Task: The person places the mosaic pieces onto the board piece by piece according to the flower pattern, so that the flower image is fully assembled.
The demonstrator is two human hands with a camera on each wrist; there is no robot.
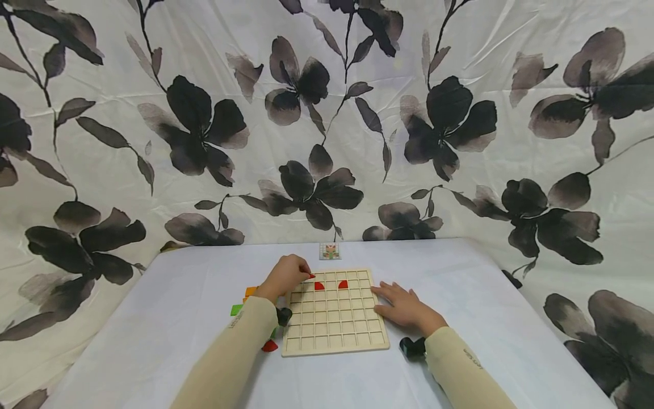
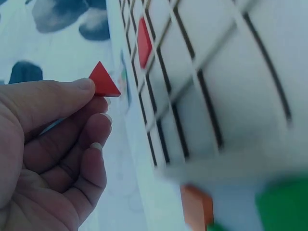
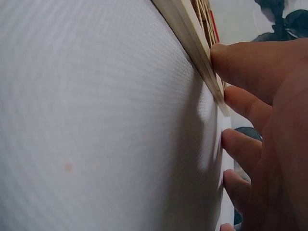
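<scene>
Between thumb and forefinger, my left hand (image 1: 286,275) pinches a small red triangular piece (image 2: 103,81) over the far left part of the board. The wooden grid board (image 1: 334,318) lies flat, divided into square cells. Two red quarter-round pieces sit in its upper rows, one left of middle (image 1: 319,286) and one right of middle (image 1: 343,284). My right hand (image 1: 406,308) rests at the board's right edge, its thumb and forefinger touching the wooden rim (image 3: 192,43), the other fingers spread.
Left of the board lie loose pieces, partly behind my left arm: orange (image 1: 250,291), green (image 1: 236,309) and red (image 1: 269,345). A small patterned card (image 1: 330,251) lies beyond the board on the white table (image 1: 194,284). A floral cloth (image 1: 306,113) hangs behind.
</scene>
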